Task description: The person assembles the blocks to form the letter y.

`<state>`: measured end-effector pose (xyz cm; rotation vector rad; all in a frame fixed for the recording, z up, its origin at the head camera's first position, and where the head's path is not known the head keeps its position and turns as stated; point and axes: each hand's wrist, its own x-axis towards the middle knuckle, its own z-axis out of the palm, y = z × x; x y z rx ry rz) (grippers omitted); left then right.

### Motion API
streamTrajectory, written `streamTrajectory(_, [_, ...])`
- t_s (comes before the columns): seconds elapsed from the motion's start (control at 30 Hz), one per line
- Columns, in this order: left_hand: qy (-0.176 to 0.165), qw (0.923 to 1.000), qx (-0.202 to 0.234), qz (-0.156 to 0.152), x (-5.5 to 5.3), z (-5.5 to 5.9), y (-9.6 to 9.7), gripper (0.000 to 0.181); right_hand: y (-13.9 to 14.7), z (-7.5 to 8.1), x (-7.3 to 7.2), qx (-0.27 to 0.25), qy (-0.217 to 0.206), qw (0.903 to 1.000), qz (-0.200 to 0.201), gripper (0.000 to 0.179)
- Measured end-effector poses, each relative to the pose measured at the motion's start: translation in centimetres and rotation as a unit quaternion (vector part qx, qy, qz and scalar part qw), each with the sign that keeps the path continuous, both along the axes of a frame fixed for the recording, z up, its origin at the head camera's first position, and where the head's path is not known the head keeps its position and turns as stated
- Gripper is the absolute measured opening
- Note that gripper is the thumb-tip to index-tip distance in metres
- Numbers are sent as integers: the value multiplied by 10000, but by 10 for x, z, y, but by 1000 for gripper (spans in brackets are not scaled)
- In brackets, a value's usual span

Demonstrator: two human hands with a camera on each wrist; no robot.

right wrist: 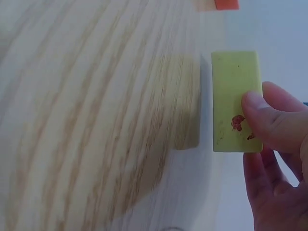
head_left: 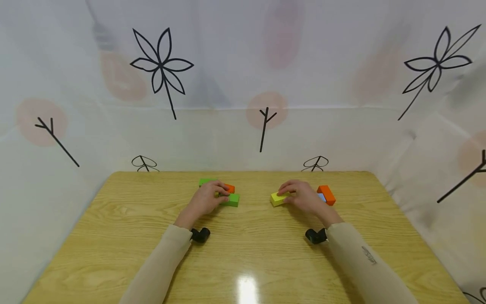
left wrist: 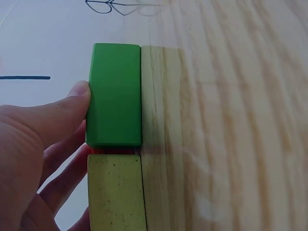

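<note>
My left hand [head_left: 206, 198] holds a green block [left wrist: 115, 96], its thumb at the upper edge of the long face and its fingers passing behind. That block rests on the wooden table, end to end with a yellow block [left wrist: 115, 187]; an orange block [head_left: 230, 188] stands behind them. A second green block [head_left: 206, 181] lies farther back, partly covered by the hand. On the other side, my right hand [head_left: 303, 196] pinches a yellow block [right wrist: 236, 96] with red-brown marks, thumb on the near face, fingers behind. A gap shows between this block and its reflection on the table.
Right of the right hand, a blue block [head_left: 322, 197] and an orange block [head_left: 326, 194] sit together, the blue one partly hidden. The wood-grain table [head_left: 250, 245] ends at a patterned white cloth [head_left: 228, 139] behind. Black wrist cameras [head_left: 200, 235] are worn below both hands.
</note>
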<state>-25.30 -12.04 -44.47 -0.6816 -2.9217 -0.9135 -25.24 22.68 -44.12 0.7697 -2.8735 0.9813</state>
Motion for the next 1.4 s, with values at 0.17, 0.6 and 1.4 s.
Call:
streamTrajectory(0.17, [-10,10000,-11,16,1,0,2,16,-3,0,-4,38,-153,9997,159,22])
streamTrajectory(0.6, [-9,10000,-55,15,2,3,3,17,-14,6,-8,157,-148,9998,21,27])
streamTrajectory(1.4, [1026,9871,-755,-965,5,8,3,14,-21,-3,-5,-177,-314,9971,-674,14])
